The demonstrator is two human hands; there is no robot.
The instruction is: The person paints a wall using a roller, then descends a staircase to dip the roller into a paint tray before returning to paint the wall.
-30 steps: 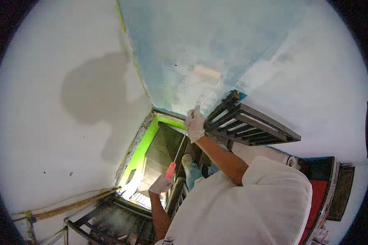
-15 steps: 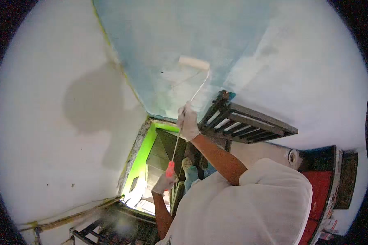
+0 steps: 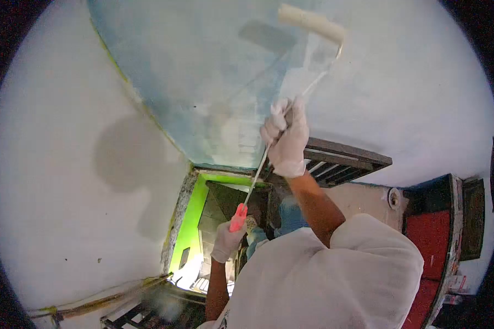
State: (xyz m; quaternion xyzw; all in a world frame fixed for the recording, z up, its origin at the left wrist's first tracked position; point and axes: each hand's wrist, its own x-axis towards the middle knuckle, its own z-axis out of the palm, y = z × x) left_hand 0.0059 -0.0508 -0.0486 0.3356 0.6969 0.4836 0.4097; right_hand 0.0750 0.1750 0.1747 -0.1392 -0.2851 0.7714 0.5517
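A paint roller with a pale cylindrical sleeve (image 3: 312, 23) is raised in front of the wall, its shadow falling to the left of it. My gloved right hand (image 3: 286, 137) is closed around the roller's thin metal rod, about midway along. Lower down, my gloved left hand (image 3: 228, 241) grips the red handle (image 3: 239, 217) at the rod's end. The wall (image 3: 203, 71) behind shows a blue area with whitish patches of paint over it. The gap between sleeve and wall suggests they are apart.
A dark slatted wooden rack (image 3: 348, 159) juts out right of my right hand. Below is a bright green frame (image 3: 189, 233) around an opening. Red panels (image 3: 427, 244) stand at the right, and dark furniture (image 3: 159, 307) sits at the lower left.
The roller has moved up and to the right and looks larger, with its shadow now well separated from it. Both hands have moved along with it, keeping their grip.
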